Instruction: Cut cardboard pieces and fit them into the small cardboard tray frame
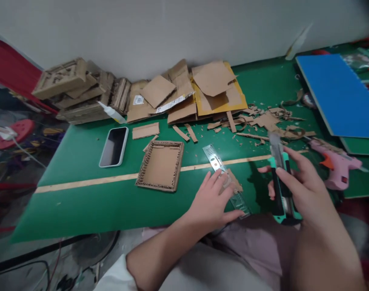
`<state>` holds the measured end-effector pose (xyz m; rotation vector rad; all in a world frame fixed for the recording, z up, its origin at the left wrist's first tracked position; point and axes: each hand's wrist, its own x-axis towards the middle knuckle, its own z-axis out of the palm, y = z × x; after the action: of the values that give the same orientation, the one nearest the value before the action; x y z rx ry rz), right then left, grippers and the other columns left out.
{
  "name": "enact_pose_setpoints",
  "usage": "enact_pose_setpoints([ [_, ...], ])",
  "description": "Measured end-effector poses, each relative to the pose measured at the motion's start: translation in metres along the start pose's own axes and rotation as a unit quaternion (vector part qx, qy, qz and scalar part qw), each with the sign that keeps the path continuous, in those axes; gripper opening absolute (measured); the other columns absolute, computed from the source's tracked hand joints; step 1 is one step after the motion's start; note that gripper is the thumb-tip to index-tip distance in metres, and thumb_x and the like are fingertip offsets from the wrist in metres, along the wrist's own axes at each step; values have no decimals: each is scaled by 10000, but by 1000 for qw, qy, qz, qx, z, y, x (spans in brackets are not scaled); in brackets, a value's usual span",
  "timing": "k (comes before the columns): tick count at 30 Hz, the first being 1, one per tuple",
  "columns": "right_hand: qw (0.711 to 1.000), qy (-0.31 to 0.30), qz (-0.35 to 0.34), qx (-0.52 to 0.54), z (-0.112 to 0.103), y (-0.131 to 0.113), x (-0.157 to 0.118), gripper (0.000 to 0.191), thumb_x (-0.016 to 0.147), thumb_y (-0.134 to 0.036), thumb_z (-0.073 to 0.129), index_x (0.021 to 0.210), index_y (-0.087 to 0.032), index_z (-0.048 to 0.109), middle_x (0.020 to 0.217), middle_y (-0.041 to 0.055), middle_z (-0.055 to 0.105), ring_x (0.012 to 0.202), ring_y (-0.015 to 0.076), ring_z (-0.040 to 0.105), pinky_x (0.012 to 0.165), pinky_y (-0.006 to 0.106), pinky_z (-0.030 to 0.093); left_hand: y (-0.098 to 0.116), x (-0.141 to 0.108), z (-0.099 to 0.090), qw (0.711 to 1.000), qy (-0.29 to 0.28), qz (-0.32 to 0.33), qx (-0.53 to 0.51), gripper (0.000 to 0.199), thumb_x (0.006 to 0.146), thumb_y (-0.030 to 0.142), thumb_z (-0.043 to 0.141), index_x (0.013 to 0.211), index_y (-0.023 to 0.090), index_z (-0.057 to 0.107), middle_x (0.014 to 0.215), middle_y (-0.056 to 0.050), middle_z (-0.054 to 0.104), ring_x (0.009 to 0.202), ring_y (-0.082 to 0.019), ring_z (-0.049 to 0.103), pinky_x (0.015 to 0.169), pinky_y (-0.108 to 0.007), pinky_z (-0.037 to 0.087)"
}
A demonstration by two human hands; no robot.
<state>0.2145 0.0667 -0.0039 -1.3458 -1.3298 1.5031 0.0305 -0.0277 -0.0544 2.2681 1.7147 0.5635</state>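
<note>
My left hand (213,196) lies with its fingers spread over a clear ruler (214,157) near the table's front edge. Under the ruler and beside my fingers a small piece of cardboard (234,180) shows. My right hand (302,186) is closed around a black and green utility knife (281,182), held above the table with its blade end pointing away from me. Left of the ruler rests a shallow square cardboard tray (160,165) with corrugated edges. A pink glue gun (337,163) lies to the right of the knife.
A phone (113,147) lies left of the tray. Stacked cardboard frames (66,81), a glue bottle (112,112) and cardboard sheets (158,91) line the wall. Scraps (267,119) are strewn across the green table (90,206). A blue board (343,95) stands at right.
</note>
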Motion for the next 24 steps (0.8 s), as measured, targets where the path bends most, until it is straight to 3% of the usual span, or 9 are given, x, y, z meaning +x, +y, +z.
enact_pose_setpoints([
  [3, 986, -61, 32, -154, -7, 0, -12, 562, 799, -438, 548, 1327, -334, 383, 833, 15, 687, 442, 118, 559, 393, 258, 480, -1, 1, -1, 1000, 4, 5, 0, 620, 774, 595, 536, 1212, 157, 508, 1317, -163, 463, 1307, -338, 320, 1064, -542, 278],
  [6, 933, -103, 29, -344, -13, 3, -26, 535, 849, -440, 462, 1363, -339, 355, 643, -22, 670, 482, 148, 603, 473, 277, 510, -1, 3, -1, 1000, 15, 14, 5, 611, 780, 570, 547, 1216, 144, 505, 1299, -175, 472, 1293, -347, 340, 1048, -546, 303],
  [7, 914, -109, 19, -391, -14, 4, -30, 522, 861, -432, 436, 1367, -336, 352, 681, -12, 691, 558, 171, 645, 531, 299, 533, -1, 3, -1, 1000, 16, 17, 6, 608, 780, 565, 551, 1213, 140, 507, 1293, -177, 476, 1289, -350, 346, 1044, -547, 311],
  [9, 887, -117, -10, -446, -14, 5, -34, 505, 879, -411, 397, 1374, -325, 344, 969, 29, 712, 828, 219, 684, 696, 356, 555, -1, 3, -1, 1000, 18, 23, 12, 601, 780, 555, 559, 1204, 133, 513, 1290, -179, 480, 1284, -355, 352, 1037, -549, 322],
  [12, 866, -132, -34, -481, -13, 6, -36, 507, 890, -384, 367, 1390, -318, 311, 1276, 32, 570, 1102, 244, 590, 866, 402, 514, -1, 3, 0, 999, 24, 26, 21, 595, 775, 541, 574, 1196, 124, 517, 1289, -183, 484, 1277, -359, 361, 1029, -552, 332],
  [16, 853, -151, -26, -500, -12, 5, -36, 516, 898, -366, 352, 1405, -324, 267, 1299, 24, 549, 1134, 234, 568, 919, 412, 489, 0, 4, 0, 999, 29, 28, 28, 596, 775, 537, 575, 1189, 112, 520, 1273, -190, 498, 1268, -370, 371, 1016, -549, 351],
  [24, 860, -152, 5, -486, -17, 3, -39, 505, 894, -371, 369, 1391, -331, 297, 1320, 5, 526, 1152, 221, 555, 953, 400, 467, 2, 5, 0, 999, 36, 24, 32, 574, 771, 519, 587, 1165, 103, 547, 1240, -196, 525, 1244, -376, 401, 1012, -548, 356],
])
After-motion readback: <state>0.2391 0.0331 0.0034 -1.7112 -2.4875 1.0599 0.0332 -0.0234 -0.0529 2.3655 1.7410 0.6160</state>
